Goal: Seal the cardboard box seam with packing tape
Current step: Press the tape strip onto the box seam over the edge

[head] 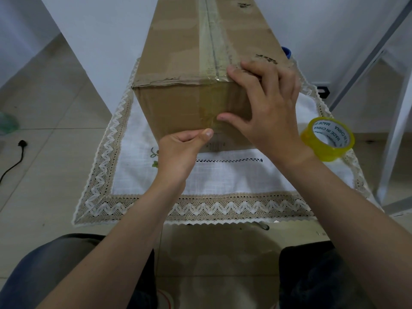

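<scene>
- On the lace-edged cloth sits the cardboard box, long side running away from the person, short end facing them.
- Clear tape runs down the box's top seam and folds over the near edge onto the end face, kinda wrinkly there.
- Right hand is spread wide over the box's near top edge, just right of the seam. Its fingers lie flat on top and the thumb is pressed onto the end face. It's not gripping anything.
- Left hand is low against the box's end face, fingers curled into the palm with nothing visible in them, thumb tip pushing on the tape's tail.
- Yellowish tape roll sits on the cloth right of the box, apart from it.
- Black cable lies on the floor, way off to the box's left.
</scene>
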Available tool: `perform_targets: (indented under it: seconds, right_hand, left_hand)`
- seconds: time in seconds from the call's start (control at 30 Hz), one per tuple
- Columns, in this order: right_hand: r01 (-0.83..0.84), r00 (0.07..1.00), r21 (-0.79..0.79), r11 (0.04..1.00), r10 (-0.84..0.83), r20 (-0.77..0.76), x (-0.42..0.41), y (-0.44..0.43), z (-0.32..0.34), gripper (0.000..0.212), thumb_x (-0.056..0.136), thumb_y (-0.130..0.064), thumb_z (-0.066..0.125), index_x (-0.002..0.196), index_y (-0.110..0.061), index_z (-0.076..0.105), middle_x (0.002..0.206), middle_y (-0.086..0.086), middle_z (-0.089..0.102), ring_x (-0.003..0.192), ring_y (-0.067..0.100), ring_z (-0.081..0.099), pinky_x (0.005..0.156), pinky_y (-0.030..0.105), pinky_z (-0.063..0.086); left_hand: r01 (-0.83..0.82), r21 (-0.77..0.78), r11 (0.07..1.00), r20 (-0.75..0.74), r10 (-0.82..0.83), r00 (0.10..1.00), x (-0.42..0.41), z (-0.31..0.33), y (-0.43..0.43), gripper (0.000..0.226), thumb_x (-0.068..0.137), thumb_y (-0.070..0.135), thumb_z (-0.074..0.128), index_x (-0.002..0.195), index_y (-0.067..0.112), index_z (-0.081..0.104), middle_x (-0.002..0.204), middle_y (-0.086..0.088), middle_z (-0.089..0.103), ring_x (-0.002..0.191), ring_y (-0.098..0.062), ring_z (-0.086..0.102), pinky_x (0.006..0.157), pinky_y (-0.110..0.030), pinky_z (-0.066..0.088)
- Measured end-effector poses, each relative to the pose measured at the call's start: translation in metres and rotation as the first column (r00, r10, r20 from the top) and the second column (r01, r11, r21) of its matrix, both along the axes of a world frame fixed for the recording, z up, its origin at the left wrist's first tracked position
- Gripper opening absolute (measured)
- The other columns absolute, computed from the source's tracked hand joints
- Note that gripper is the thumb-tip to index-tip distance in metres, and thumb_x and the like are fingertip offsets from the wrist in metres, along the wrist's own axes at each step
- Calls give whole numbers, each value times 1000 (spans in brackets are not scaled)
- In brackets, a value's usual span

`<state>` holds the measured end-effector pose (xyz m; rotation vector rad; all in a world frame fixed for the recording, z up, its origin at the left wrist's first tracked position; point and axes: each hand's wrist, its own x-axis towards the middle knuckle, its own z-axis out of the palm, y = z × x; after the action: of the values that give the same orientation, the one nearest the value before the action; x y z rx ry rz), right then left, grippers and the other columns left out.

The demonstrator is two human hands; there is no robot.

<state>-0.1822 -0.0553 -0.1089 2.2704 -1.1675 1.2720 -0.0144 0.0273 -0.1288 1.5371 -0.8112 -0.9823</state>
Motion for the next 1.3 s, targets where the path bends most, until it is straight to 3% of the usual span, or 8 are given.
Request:
perform_targets:
  seconds: [0.23,0.4,0.63,0.77,0.97,1.07,1.13,1.3]
  right_hand:
    - [146,980,34,989,-149,128,27,7,10,63,88,-75,60,115,-20,70,119,7,65,112,31,49,103,50,39]
    - [119,990,11,993,-119,71,21,4,0,70,88,-78,59,126,-20,66,129,10,64,118,25,38,108,55,38]
    - [83,995,13,996,-82,-60,11,7,-3,88,78,-80,64,141,-19,57,141,12,56,130,31,37,119,60,27]
    - [55,996,4,998,-55,65,13,7,-1,69,86,-70,70,133,-19,66,134,9,62,126,27,42,112,56,36]
    - [117,980,65,991,-126,157,27,10,3,68,84,-75,65,124,-20,68,128,5,62,119,22,38,108,51,39]
    - [122,983,66,990,-130,132,27,11,4,76,77,-80,68,124,-19,67,128,6,62,119,24,39,109,53,38]
    - [124,989,54,991,-128,80,25,11,3,83,72,-80,70,126,-17,65,130,9,61,121,25,38,111,57,36]
    - [132,991,32,991,-132,-2,22,10,0,91,66,-80,73,132,-18,59,135,10,59,124,31,41,114,59,33]
  left_hand:
    - [5,-2,1000,-8,-5,1000,-1,3,1,4,86,31,82,89,29,80,68,20,76,66,4,72,64,-13,45]
    - [7,-2,1000,-4,-7,1000,-1,1,0,6,86,30,83,91,27,80,57,20,70,49,10,61,60,-8,44]
    - [12,-11,1000,-6,-12,1000,0,0,0,3,86,27,83,88,27,80,70,23,76,72,17,69,61,-2,50]
    - [14,-8,1000,-5,-14,1000,-1,3,1,4,87,28,82,89,27,80,63,21,74,57,13,65,59,-3,47]
    - [9,-15,1000,-11,-10,1000,-1,5,2,4,86,27,83,90,28,80,74,22,78,70,16,69,70,-10,50]
    - [13,-15,1000,-27,-14,1000,-3,8,4,8,88,25,82,95,22,81,82,20,77,82,9,71,83,-30,62]
    - [22,-13,1000,-54,-23,998,-6,10,6,12,89,25,80,100,18,80,83,24,67,88,2,55,90,-41,50]
    - [23,-10,1000,-92,-24,995,-8,9,9,20,90,20,79,109,14,79,91,16,70,88,10,43,94,-39,42]
